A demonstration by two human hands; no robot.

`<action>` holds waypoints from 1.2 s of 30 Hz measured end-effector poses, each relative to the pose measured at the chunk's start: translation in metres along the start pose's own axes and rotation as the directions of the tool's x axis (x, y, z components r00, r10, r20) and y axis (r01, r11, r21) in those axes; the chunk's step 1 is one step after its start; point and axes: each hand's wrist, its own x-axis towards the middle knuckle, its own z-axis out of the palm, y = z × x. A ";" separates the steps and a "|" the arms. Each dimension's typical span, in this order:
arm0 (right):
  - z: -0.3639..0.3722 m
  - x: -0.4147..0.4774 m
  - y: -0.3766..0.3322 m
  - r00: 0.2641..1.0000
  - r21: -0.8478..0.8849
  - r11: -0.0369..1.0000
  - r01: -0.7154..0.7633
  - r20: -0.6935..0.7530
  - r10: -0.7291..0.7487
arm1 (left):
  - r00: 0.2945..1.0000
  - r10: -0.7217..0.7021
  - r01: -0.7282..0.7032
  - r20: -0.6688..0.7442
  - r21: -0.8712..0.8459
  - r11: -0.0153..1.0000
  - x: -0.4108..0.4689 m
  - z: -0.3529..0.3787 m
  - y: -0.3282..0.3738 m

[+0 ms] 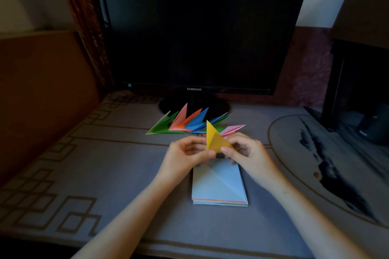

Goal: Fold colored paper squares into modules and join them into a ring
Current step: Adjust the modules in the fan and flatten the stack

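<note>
A yellow paper module (pixel 216 141) is being folded just above the far edge of the stack of paper squares (pixel 219 185). It is pinched by the curled fingers of the left hand (pixel 185 157) and the right hand (pixel 250 153). A firmly pressed crease seems called for next, while the finished modules (pixel 189 124) are fanned out beyond that stack

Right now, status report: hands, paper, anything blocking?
The left hand and right hand pinch yellow paper, folded to a point. Behind, folded pieces fanned out. Below, paper stack. Nothing blocking.
</note>
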 end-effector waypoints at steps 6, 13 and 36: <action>0.007 -0.003 -0.002 0.995 0.191 0.977 -0.095 0.020 0.093 | 0.999 0.043 -0.043 0.013 0.065 0.997 0.000 -0.001 -0.003; 0.009 -0.001 -0.003 0.988 0.220 0.963 -0.155 0.029 0.153 | 0.996 0.069 -0.073 0.049 0.096 0.993 -0.001 0.001 -0.004; -0.004 0.000 -0.011 0.998 0.160 0.985 -0.063 0.014 0.062 | 0.978 0.206 -0.205 0.026 0.268 0.941 0.002 0.000 -0.007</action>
